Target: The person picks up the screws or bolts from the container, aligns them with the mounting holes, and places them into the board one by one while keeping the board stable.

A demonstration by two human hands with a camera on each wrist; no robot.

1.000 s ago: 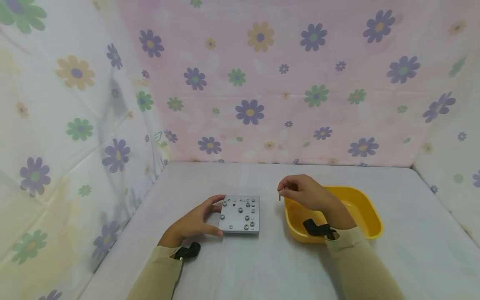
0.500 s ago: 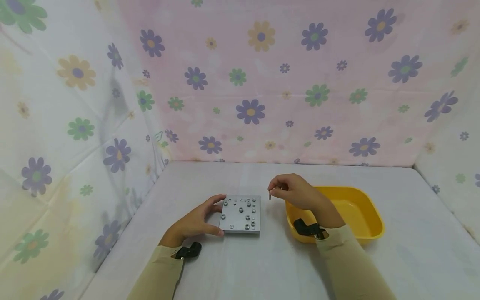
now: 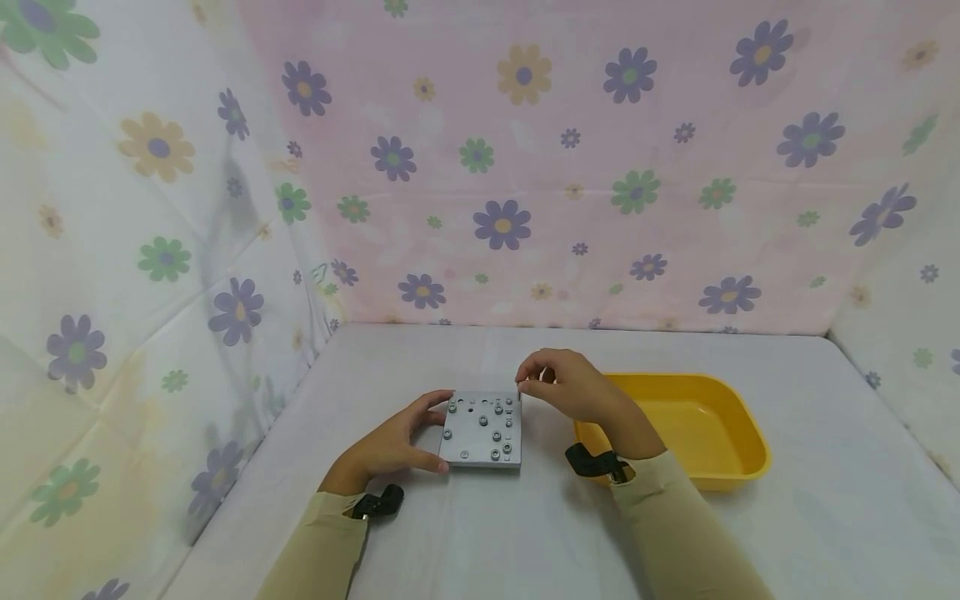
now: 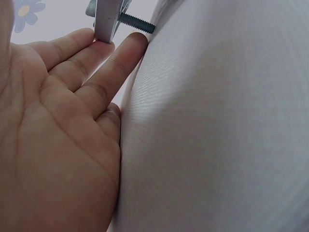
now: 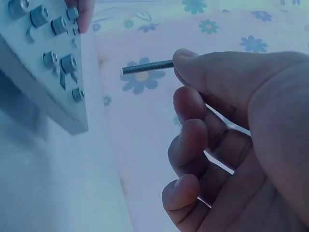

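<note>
A square silver metal plate with several socket head screws and some bare holes sits on the table. My left hand holds its left side, thumb at the near corner and fingers at the far one. In the left wrist view a threaded screw shank sticks out beneath the plate, beside a fingertip. Just off the plate's far right corner, my right hand pinches a screw between thumb and forefinger. Its threaded end shows; its head is hidden in the fingers.
A yellow plastic tray stands on the right, partly behind the right forearm. The white-covered table ends at a flowered cloth at the back, with more cloth on both sides.
My right hand has moved left with the screw, from above the tray's left rim to the plate's far right corner. The left hand and the plate have stayed put.
</note>
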